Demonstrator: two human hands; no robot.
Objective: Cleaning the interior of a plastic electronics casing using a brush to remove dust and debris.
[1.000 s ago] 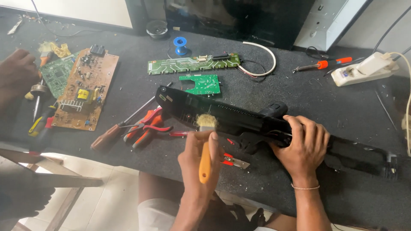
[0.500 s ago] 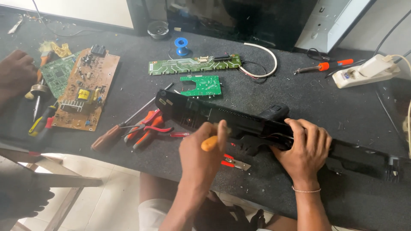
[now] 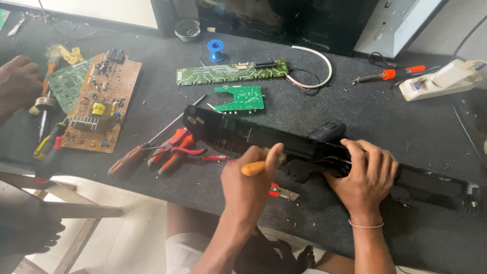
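A long black plastic casing (image 3: pixel 238 133) lies slantwise across the dark bench. My left hand (image 3: pixel 251 182) is closed round a small brush with an orange handle (image 3: pixel 252 167), its head against the casing's near edge. My right hand (image 3: pixel 366 175) presses down on the casing's middle, fingers curled over its top edge, just below a small black block (image 3: pixel 328 130). Red-handled pliers (image 3: pixel 175 149) lie left of my left hand.
A brown circuit board (image 3: pixel 99 104), a long green board (image 3: pixel 231 72), a small green board (image 3: pixel 239 98), a blue solder spool (image 3: pixel 216 49), a screwdriver (image 3: pixel 134 155), a soldering iron (image 3: pixel 388 75) and a white power strip (image 3: pixel 439 81) lie around. Another person's hand (image 3: pixel 18 83) is at far left.
My left hand turned the brush from upright to sideways and moved it right along the casing's near edge. My right hand stayed in place on the casing.
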